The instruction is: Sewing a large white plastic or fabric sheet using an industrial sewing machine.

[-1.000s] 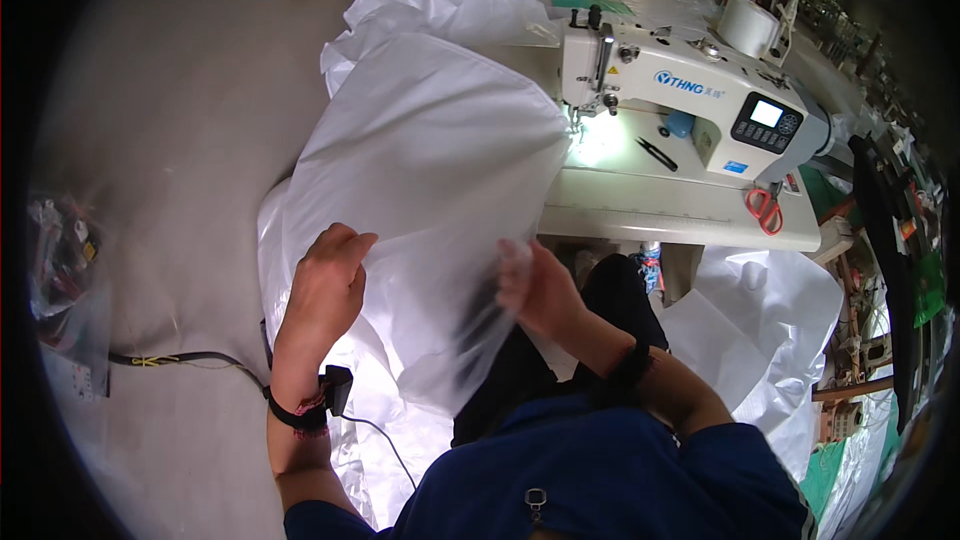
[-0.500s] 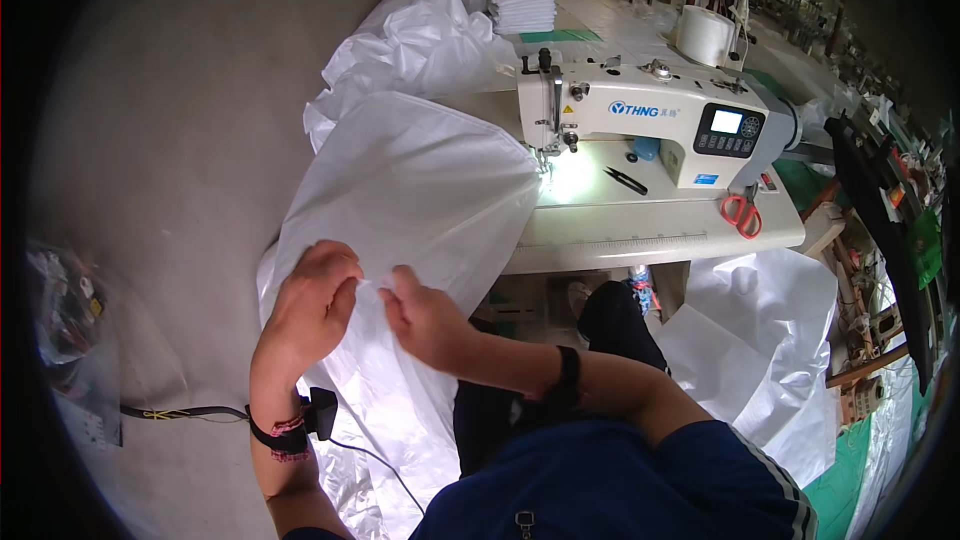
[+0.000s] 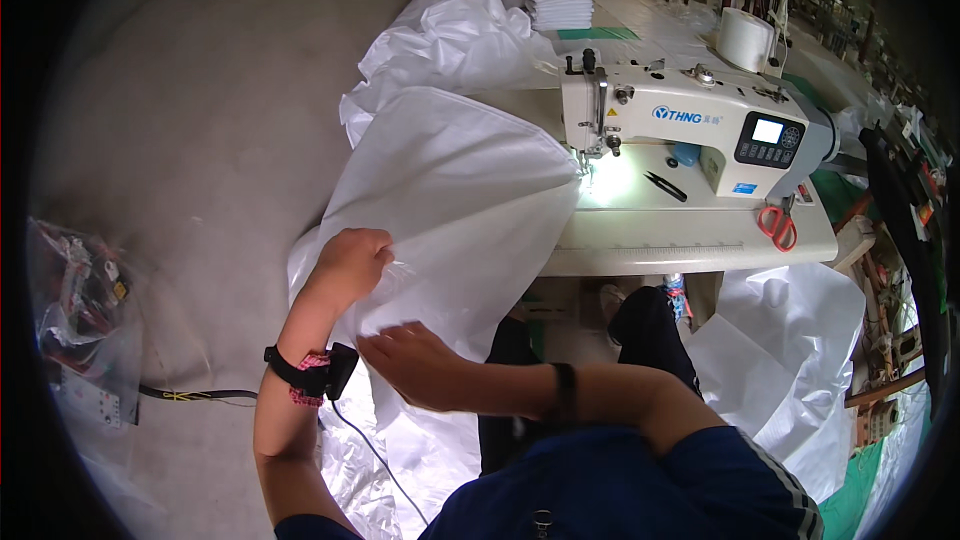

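A large white plastic sheet (image 3: 455, 175) hangs from the sewing machine's needle area down over my lap side. One corner of it lies under the presser foot (image 3: 585, 165). My left hand (image 3: 355, 262) is closed on the sheet's left part, fingers curled into it. Lower down, beside my left wrist, my right hand (image 3: 418, 365) has its fingers bent together over the same sheet; its fingertips are partly hidden. The white sewing machine (image 3: 660, 115) stands to the right with its lamp lit over the needle.
Black thread snips (image 3: 666, 186) and red-handled scissors (image 3: 777, 228) lie on the machine table (image 3: 640, 257). A thread cone (image 3: 745, 38) stands behind. Bunched white sheeting (image 3: 450, 40) and a folded stack (image 3: 557, 5) are at the back. More sheeting (image 3: 780, 340) hangs at the right.
My hands have moved apart: the left hand has gone up along the sheet, the right hand down towards my left wrist. The whole view has shifted, so the machine appears farther right.
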A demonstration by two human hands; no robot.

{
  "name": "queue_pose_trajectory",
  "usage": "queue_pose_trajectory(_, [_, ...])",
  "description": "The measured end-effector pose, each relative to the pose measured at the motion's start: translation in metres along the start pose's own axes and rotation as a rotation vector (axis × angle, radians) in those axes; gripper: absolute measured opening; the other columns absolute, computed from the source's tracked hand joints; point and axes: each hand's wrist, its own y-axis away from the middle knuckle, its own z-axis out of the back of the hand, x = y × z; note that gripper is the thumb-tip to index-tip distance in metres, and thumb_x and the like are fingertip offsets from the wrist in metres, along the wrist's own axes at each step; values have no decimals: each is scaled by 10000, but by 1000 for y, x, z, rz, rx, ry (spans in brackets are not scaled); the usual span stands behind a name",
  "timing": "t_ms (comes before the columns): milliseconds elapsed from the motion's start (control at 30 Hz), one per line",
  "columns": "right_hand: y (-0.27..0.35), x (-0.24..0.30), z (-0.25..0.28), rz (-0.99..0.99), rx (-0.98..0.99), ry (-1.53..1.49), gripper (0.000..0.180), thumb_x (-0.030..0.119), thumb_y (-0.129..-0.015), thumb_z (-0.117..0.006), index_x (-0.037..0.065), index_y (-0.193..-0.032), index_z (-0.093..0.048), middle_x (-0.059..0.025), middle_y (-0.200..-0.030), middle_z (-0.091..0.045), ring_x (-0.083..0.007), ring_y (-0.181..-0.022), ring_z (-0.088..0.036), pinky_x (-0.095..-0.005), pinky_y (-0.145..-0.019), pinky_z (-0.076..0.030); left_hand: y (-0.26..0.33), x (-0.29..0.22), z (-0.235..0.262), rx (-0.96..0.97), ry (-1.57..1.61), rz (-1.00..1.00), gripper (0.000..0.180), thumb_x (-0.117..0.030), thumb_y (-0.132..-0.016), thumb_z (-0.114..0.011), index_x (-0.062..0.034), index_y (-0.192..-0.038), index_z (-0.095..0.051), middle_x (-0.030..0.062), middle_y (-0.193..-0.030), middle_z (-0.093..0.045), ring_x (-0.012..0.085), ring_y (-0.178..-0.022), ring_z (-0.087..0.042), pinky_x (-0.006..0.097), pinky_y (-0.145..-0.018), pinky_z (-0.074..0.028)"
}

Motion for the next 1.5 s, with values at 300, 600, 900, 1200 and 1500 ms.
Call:
queue_pose_trajectory(300, [-61,-77,-6,-203,-306,-807,247,130,-863,-542,-18,-1057,-506,-174,-1032,-562,-214,-994,-557,-361,-802,-436,19,-66,28,-386,-137,-194,95,16,-614,-576,-69,-654,-567,69,-691,-534,270,-729,-519,377,-645,-437])
queue_pose_trajectory(600, [-22,-60,-111,-101,-170,-485,128,105,-811,-535,19,-901,-564,-176,-900,-587,-336,-861,-568,-394,-736,-451,60,-49,-37,-238,-139,-127,96,10,-658,-575,-55,-725,-556,75,-713,-518,249,-655,-549,361,-562,-454])
queue_pose_trajectory(900, [132,-69,-22,-984,223,-518,284,271,-875,-532,14,-757,-550,-99,-603,-570,-163,-466,-544,-301,-477,-444,71,-30,-75,-371,-98,-79,35,-45,-736,-590,-59,-752,-563,56,-758,-553,252,-714,-547,366,-620,-435])
queue_pose_trajectory(1200, [72,-78,-35,-1164,-225,-912,288,302,-837,-606,38,-744,-539,-35,-659,-546,-93,-426,-464,-229,-388,-377,77,-20,-90,-285,-78,-50,96,-44,-735,-621,-44,-813,-565,51,-978,-614,259,-861,-566,375,-741,-442])
queue_pose_trajectory(1500, [81,-94,-93,-1264,237,-898,455,491,-748,-662,46,-810,-595,-32,-701,-590,-136,-589,-513,-282,-489,-456,72,-26,-86,-224,45,-236,136,21,-679,-627,-10,-788,-553,108,-1029,-614,311,-970,-540,374,-818,-450])
